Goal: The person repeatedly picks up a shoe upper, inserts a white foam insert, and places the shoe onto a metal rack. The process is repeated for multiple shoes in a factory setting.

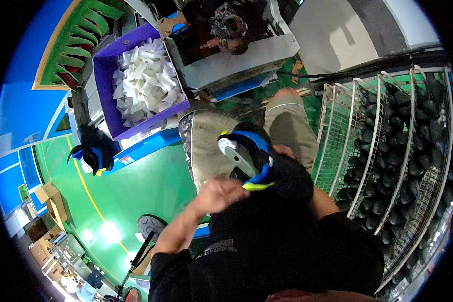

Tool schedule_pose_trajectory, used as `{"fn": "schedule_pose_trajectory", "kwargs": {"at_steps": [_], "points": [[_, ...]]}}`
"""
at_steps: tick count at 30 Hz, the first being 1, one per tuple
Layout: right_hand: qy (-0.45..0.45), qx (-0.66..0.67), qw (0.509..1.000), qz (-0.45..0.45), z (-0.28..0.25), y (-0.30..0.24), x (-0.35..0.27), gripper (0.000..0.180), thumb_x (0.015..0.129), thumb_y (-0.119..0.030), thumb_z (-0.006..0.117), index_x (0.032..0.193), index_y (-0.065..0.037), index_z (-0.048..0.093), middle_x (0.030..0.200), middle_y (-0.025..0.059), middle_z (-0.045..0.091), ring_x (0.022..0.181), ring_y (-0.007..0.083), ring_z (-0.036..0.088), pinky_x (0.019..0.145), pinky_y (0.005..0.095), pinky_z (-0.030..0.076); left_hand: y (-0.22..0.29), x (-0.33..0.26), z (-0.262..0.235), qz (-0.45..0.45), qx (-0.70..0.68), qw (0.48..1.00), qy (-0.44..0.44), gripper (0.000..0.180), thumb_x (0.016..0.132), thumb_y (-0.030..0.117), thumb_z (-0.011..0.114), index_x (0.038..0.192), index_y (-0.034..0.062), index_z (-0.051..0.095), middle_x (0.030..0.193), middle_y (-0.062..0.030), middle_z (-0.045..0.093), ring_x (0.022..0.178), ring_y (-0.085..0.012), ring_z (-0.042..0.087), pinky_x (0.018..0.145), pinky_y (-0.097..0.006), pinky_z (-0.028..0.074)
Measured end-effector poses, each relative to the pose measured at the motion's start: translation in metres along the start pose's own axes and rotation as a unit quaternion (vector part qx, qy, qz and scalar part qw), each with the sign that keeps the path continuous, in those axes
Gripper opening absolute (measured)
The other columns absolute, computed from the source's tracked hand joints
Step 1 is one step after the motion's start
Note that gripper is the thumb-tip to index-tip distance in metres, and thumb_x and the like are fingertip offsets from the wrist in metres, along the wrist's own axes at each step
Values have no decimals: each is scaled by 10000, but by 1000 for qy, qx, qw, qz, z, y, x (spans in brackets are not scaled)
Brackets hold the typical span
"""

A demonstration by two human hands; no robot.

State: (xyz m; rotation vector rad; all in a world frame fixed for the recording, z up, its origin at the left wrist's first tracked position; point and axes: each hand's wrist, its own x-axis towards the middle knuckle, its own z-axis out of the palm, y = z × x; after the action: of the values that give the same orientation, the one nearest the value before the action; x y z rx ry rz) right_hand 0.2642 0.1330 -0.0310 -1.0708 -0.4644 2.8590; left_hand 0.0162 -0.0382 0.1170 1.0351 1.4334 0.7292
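In front of my lap is a black shoe upper [287, 179] with blue lining and a yellow-green edge. A pale grey sole-shaped piece [238, 159] with a dark hole lies in its opening. My right hand [284, 151] is closed round the upper's far side, mostly hidden behind it. My left hand [220, 194] is beside the upper's near left edge, slightly blurred, fingers drawn together; what they pinch is hidden. Another black and blue upper [94, 151] lies at the left, on the end of a blue-edged bench [151, 148].
A purple box [104, 102] of white translucent pieces [147, 75] stands ahead left, next to a grey machine [236, 63]. Wire racks [379, 146] full of black shoe lasts [397, 156] are close on my right. Green curved pieces [85, 32] stand far left. A cardboard box [53, 204] lies on the green floor.
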Motion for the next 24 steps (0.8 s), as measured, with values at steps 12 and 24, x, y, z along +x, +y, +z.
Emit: {"fn": "schedule_pose_trajectory", "kwargs": {"at_steps": [12,24], "points": [[-66,-371,908,-184,110,-106,-9,1019,728,-140,846,1599,10,341,1595,121,429,1488,243,365,1254,385,198,-35,57,-14,-6,-352,916,193,450,1095,358,540,1330,-25,547,1113,-94,698,1096,-157,626,983,-357,511],[66,-496,751,-431,289,-294,22,949,804,-157,824,1608,-12,340,1464,138,563,1289,214,571,1114,326,424,70,166,-69,315,-474,755,327,394,1075,300,581,1323,-5,546,1129,-12,603,983,-73,517,906,-256,428]]}}
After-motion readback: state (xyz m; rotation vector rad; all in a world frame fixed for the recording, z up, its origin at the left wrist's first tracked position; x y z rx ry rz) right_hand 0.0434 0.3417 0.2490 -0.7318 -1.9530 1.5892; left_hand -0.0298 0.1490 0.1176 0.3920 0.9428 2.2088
